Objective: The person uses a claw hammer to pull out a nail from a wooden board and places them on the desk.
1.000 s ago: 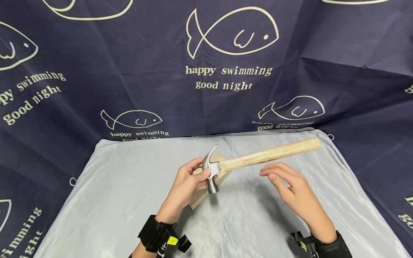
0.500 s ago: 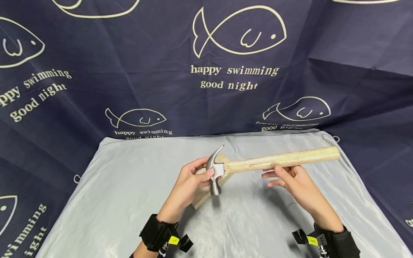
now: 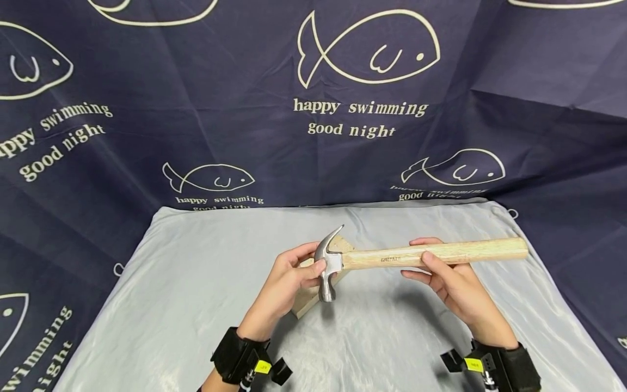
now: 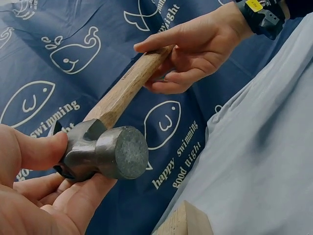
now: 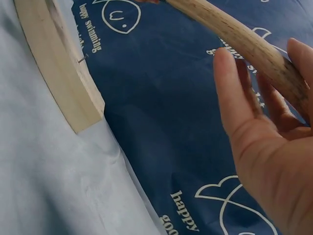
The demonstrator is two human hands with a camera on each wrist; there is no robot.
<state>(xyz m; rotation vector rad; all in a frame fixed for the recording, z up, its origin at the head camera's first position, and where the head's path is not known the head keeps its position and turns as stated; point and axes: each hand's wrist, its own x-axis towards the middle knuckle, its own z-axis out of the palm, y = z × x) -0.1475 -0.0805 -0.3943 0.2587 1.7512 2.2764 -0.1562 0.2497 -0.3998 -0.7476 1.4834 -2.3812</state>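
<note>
A claw hammer (image 3: 364, 258) with a steel head and pale wooden handle is held up over the table, its handle pointing right. My left hand (image 3: 280, 280) pinches the head, thumb on the near side and fingers behind. My right hand (image 3: 462, 291) has its thumb across the handle's front and fingers behind it, gripping near mid-handle. Below the hammer head lies a wooden block (image 3: 306, 300), partly hidden by the left hand and the head. From the block (image 5: 63, 81) a thin nail (image 5: 83, 59) sticks out in the right wrist view.
A pale blue satin cloth (image 3: 196, 272) covers the table. Behind it hangs a dark blue curtain (image 3: 254, 109) printed with fish and lettering. Both wrists wear black straps; the right strap (image 3: 519, 367) shows a yellow label.
My right hand has come up from beneath the handle and taken hold of it. The handle has swung down closer to level. My left hand keeps its hold on the head.
</note>
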